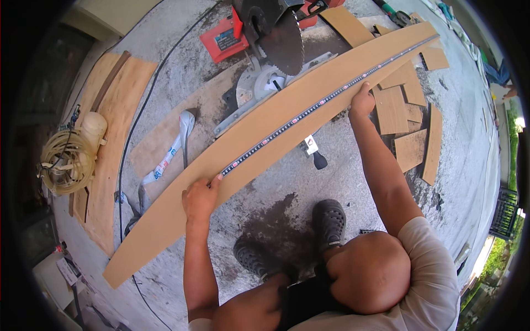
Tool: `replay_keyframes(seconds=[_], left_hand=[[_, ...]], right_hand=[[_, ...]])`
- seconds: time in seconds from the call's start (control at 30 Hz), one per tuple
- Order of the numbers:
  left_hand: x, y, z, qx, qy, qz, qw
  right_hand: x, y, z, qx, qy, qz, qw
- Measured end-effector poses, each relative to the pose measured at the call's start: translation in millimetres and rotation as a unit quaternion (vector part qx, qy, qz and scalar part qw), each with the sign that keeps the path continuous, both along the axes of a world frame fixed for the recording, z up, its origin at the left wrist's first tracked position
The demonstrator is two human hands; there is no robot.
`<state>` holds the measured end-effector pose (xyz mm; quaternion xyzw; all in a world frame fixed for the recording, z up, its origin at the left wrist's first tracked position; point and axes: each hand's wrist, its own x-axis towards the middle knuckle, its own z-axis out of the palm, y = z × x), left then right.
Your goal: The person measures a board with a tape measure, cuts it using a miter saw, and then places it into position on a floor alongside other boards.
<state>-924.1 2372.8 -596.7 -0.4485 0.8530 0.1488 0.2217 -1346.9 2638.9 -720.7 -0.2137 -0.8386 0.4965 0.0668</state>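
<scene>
A long tan wooden plank (165, 231) stretches diagonally from lower left to upper right in front of me. Along its face lies a black measuring tape (309, 115) with pale marks, running from my left hand toward the plank's far right end. My left hand (201, 197) is closed on the near end of the tape and rests on the plank; its other fingers are partly hidden. My right hand (362, 100) grips the plank's near edge, thumb showing, the remaining fingers hidden. Just beyond the plank stands a mitre saw with a toothed round blade (282, 47).
Cut wood pieces (391, 110) lie scattered at the right. A coiled hose (66, 163) and a pale board (124, 105) are at the left, beside a black cable (144, 105). A crumpled plastic wrapper (165, 160) lies near the saw. An angle grinder (395, 14) sits at the far right.
</scene>
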Motion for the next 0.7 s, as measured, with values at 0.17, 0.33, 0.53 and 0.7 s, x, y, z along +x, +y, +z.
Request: replay_keyframes(seconds=[0.17, 0.33, 0.53, 0.7], left_hand=[[-46, 16, 1, 0.021, 0.018, -0.002, 1.000], [-81, 24, 6, 0.055, 0.005, -0.005, 0.998], [-106, 30, 5, 0.073, -0.001, -0.023, 0.997], [-110, 35, 3, 0.063, 0.026, -0.029, 0.997]], right_hand=[[-42, 17, -1, 0.001, 0.036, -0.001, 0.999], [-77, 29, -3, 0.015, -0.013, -0.041, 0.999], [-98, 37, -1, 0.060, -0.020, -0.042, 0.997], [-112, 49, 0, 0.099, -0.014, -0.010, 0.995]])
